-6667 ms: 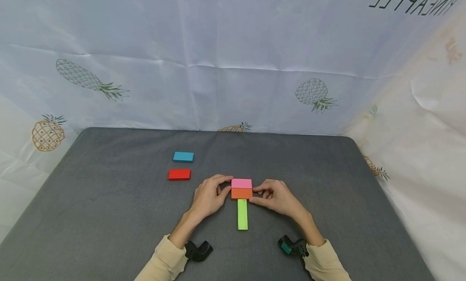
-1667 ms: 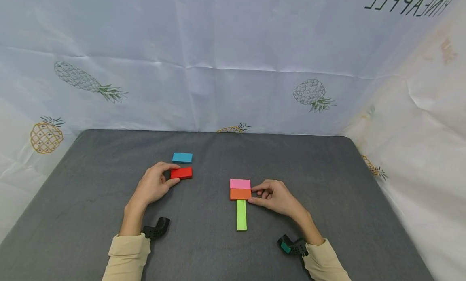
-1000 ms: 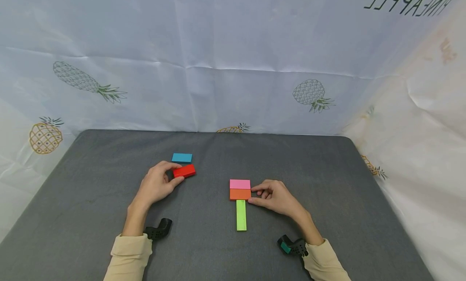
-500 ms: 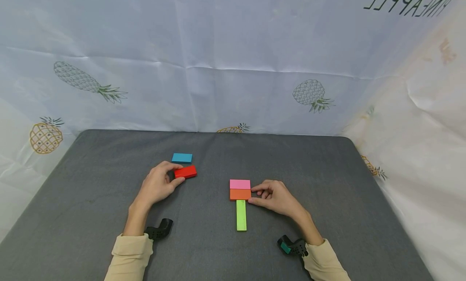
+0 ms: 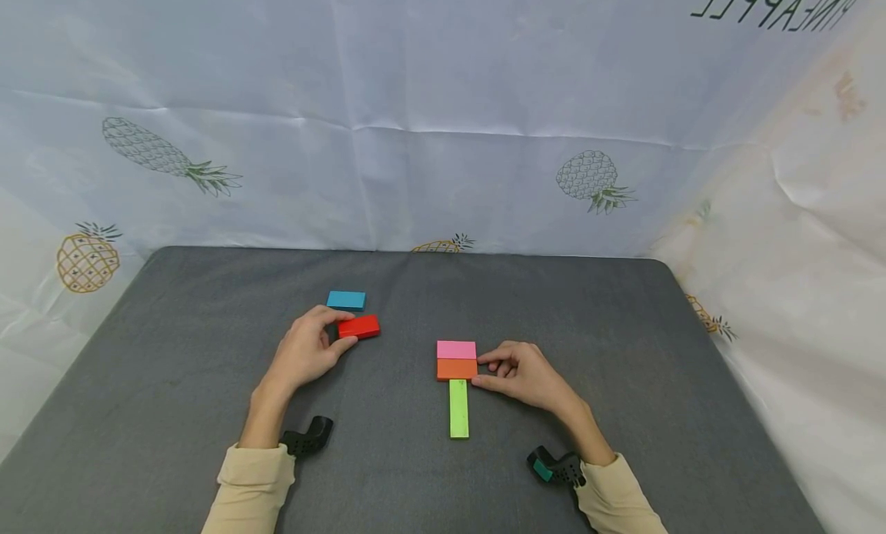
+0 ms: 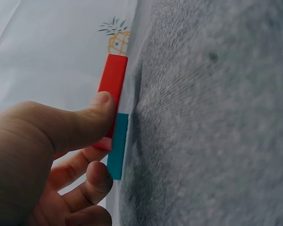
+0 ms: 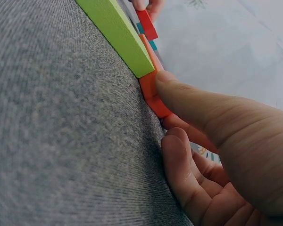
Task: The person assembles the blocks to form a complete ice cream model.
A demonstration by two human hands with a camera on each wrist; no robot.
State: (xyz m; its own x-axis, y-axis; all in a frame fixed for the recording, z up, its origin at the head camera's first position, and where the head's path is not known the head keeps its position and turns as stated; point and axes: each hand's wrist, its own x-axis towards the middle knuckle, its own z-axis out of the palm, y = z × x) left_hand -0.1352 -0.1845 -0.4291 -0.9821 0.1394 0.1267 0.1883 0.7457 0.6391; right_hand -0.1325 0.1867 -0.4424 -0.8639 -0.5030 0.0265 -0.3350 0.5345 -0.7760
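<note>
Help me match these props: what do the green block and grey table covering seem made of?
Green block: probably painted wood, satin-matte; faint surface marks show, though plastic is possible. Grey table covering: likely woven fabric, matte; fine ribbing shows.

Smooth red block [image 5: 363,326], rough cloth [image 5: 588,318]

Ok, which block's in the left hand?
The red block, pinched by the left hand; the blue block, pink block, orange block and lime-green block aren't.

The word "PINEAPPLE" [image 5: 775,7] runs from right to left on the pale hanging cloth [image 5: 457,65].
</note>
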